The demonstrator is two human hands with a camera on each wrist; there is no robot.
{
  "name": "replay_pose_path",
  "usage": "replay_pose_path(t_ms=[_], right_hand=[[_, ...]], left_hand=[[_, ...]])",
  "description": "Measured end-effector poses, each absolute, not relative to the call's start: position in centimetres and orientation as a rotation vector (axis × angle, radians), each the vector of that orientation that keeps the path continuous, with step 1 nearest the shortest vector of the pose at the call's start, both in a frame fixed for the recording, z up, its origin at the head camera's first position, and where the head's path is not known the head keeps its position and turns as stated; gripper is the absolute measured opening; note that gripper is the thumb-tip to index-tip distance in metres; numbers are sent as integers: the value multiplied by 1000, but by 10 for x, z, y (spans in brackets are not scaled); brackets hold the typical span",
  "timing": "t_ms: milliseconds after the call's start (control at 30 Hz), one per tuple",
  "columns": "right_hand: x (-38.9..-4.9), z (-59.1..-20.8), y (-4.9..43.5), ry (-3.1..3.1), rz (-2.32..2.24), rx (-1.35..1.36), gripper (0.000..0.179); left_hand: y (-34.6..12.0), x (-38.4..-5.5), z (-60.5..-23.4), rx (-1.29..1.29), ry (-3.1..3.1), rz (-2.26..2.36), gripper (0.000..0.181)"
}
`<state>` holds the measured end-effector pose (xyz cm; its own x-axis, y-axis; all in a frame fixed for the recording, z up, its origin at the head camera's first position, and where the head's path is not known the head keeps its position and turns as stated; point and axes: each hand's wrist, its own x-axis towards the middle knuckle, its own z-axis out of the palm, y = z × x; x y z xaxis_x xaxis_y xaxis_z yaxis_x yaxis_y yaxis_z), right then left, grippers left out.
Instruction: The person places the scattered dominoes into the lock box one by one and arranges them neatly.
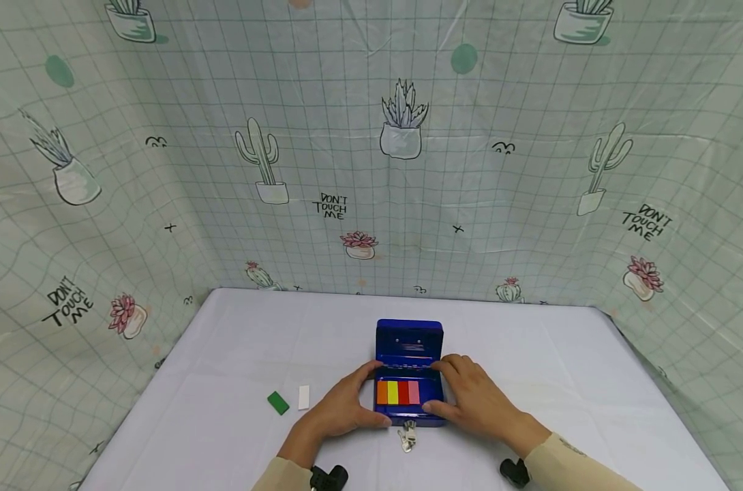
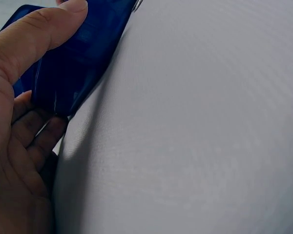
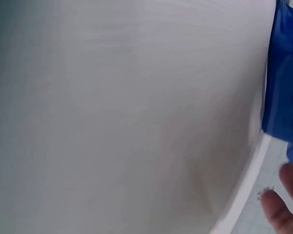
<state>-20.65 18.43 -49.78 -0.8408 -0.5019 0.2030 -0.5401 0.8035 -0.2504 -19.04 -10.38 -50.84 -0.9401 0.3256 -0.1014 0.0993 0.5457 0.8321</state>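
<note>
At the lower left of the head view, a green block (image 1: 277, 402) lies tilted on the white cloth (image 1: 224, 354), and just beside it a white block (image 1: 304, 397) lies nearly straight; both sit outside the box, apart from each other, loosely placed rather than lined up.

To the right of them, below the middle of the frame, the left hand (image 1: 343, 407) spans the left side of the blue box (image 1: 431, 390). Its thumb is at the near corner and its forefinger at the hinge end, spread as wide as that side and bent round it, a hold that probably keeps the box from sliding. The left wrist view shows the thumb lying along the blue surface and other fingertips at the far end.

The box stands lower centre with its lid (image 1: 410, 333) tipped up and back, which leaves the inside exposed. There, orange (image 1: 382, 393), yellow (image 1: 392, 393), red (image 1: 403, 393) and pink (image 1: 414, 393) blocks form one row, seemingly set side by side to fit neatly. Keys (image 1: 407, 438) lie at the front edge; whether one sits in a lock is too small to tell.

On the right, the right hand (image 1: 478, 399) grips the other side: thumb over the near rim, forefinger by the hinge, wide apart, seemingly to balance the left hold. The right wrist view shows only some fingertips near the box.
</note>
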Motion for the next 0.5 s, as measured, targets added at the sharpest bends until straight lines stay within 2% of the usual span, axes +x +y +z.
replay_pose_path(t_ms=[333,500], right_hand=[[-208,-503,201,-3045,938,785,106],[-211,-504,205,-3050,1004,807,109]], left_hand=[[-103,-191,-510,353,2556,1327,104],[-103,-191,-509,353,2544,1338,105]])
